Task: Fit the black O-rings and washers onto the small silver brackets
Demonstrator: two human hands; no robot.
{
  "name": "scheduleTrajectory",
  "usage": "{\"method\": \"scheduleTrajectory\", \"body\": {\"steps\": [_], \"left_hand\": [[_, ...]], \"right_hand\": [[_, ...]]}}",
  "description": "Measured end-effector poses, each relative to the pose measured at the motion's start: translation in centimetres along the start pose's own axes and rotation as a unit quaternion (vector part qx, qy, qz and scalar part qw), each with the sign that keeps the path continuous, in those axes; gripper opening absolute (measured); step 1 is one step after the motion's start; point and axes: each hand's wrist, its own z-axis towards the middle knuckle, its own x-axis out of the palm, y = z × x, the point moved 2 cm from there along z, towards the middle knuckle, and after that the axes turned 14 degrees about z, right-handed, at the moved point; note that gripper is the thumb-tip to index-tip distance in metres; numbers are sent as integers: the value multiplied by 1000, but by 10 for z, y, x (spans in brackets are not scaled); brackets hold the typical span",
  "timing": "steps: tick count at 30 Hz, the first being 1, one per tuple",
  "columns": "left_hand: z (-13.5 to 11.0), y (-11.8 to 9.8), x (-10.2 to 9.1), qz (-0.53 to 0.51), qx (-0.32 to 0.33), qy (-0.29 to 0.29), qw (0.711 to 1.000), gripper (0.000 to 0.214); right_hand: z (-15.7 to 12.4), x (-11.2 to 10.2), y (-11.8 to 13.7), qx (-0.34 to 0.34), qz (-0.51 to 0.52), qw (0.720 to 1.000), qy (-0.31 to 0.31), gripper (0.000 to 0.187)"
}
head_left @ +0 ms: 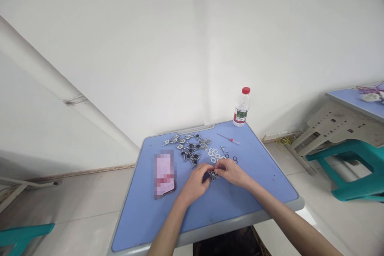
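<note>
Close together over the blue table (231, 198), both my hands have their fingers closed around one small silvery metal part (213, 175). My left hand (196, 182) steadies it from the left, and my right hand (230, 171) pinches at its right side. Fingers hide much of the part, so its exact kind does not show. Just beyond my hands lie several flat oval metal plates (213, 153) with holes. A group of metal parts with black round pieces (191, 151) spreads to the left. Black rings (235, 160) and small screws (223, 149) rest near my right hand.
A screwdriver (230, 140) with a clear and red handle lies toward the back right. Behind it stands a red-capped bottle (241, 108). A phone with a blurred screen (164, 172) is at left. A green stool (357, 172) and another table (345, 98) are to the right.
</note>
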Motion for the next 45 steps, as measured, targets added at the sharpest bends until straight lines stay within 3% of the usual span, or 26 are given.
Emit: {"method": "scheduleTrajectory", "body": {"steps": [3,11,16,21,35,45], "left_hand": [[-2,-2,0,0,-11,-5,1000,38],[1,1,6,32,-19,-14,999,13],[1,1,4,39,-5,-17,999,12],[1,-1,2,48,-5,-23,999,14],[1,1,6,53,-15,-2,998,15],[-4,-7,8,45,2,36,998,18]], "right_hand": [[0,1,1,8,-11,1000,-11,7],[-2,6,6,11,-54,997,-47,9],[-9,-3,7,-18,-85,995,-47,10],[-24,-10,7,-17,-136,991,-10,7],[-31,3,-3,-48,-243,969,0,12],[-47,4,-10,-62,-226,972,-16,12]]}}
